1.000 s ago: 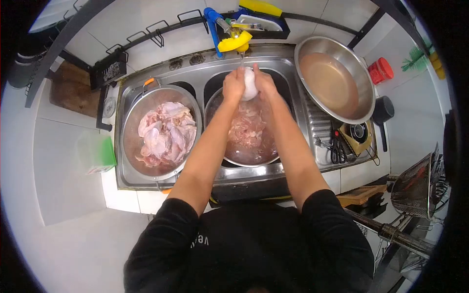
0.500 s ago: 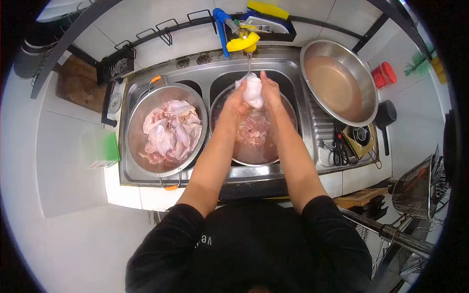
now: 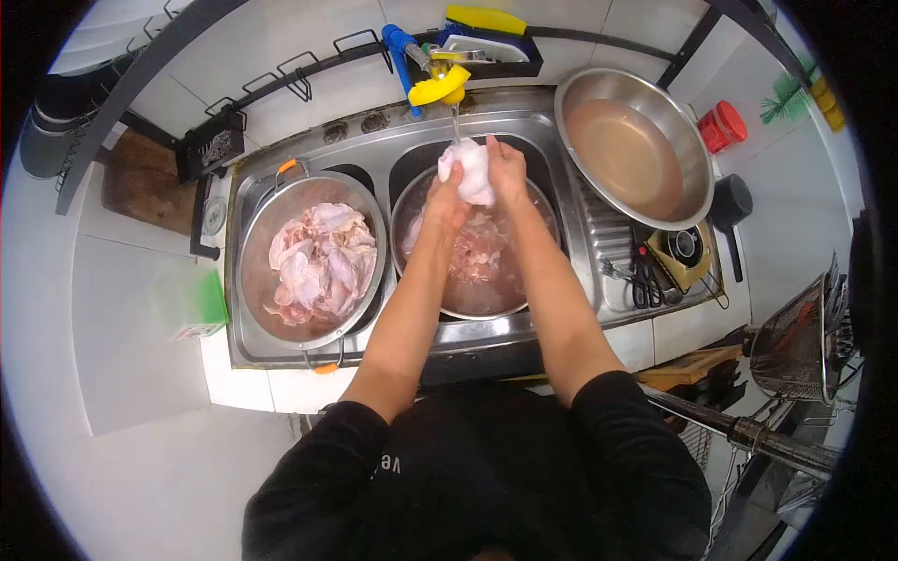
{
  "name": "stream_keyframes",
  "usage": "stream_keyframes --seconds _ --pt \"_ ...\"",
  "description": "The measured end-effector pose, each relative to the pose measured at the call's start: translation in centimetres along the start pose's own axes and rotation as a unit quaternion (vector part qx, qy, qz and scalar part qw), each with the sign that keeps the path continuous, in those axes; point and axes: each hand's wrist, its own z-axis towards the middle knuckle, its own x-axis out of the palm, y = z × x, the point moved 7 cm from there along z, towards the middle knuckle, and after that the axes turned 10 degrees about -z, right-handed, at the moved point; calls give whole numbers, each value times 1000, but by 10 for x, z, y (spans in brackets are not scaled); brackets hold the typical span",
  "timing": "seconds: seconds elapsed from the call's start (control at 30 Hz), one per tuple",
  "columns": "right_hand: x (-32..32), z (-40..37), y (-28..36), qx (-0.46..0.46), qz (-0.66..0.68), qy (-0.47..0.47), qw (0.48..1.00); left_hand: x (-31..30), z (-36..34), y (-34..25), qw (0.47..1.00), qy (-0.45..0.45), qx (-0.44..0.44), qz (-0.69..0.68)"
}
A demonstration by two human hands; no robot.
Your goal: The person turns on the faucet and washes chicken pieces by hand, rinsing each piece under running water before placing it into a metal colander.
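Observation:
A pale piece of raw chicken [image 3: 470, 170] is held between my two hands under water running from the tap [image 3: 447, 82]. My left hand [image 3: 447, 198] grips its left and lower side. My right hand [image 3: 507, 170] is against its right side. Below them, a metal bowl [image 3: 486, 313] in the right sink basin holds water and more raw meat [image 3: 475, 252]. Over the left basin sits a metal colander [image 3: 257, 234] with orange handles, holding a pile of raw chicken pieces [image 3: 325, 262].
A large metal bowl [image 3: 687, 140] of cloudy water rests on the drainboard at the right. Scissors [image 3: 644, 280], a small burner-like item [image 3: 685, 248] and a dark-handled pan [image 3: 731, 201] lie near it. A red container [image 3: 722, 127] stands behind.
The chicken piece has turned in my hands and shows a broader side. The whole view has shifted and tilted slightly.

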Motion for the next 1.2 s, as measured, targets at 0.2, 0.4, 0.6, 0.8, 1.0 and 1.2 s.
stream_keyframes --seconds 0.2,0.4,0.6,0.8,1.0,1.2 --pt "-4 3 -35 196 155 130 959 16 -8 -40 983 106 87 121" --pt "-15 -2 25 70 95 186 975 44 26 -68 845 65 150 508" --pt "21 -11 38 -34 266 213 939 52 71 -64 814 -15 209 542" --pt "-7 -15 42 104 270 102 952 28 72 -18 851 -22 118 511" --pt "13 -23 38 108 319 84 938 50 39 -29 888 -70 207 404" --pt "15 -23 36 97 336 76 934 36 49 -28 971 -98 95 195"
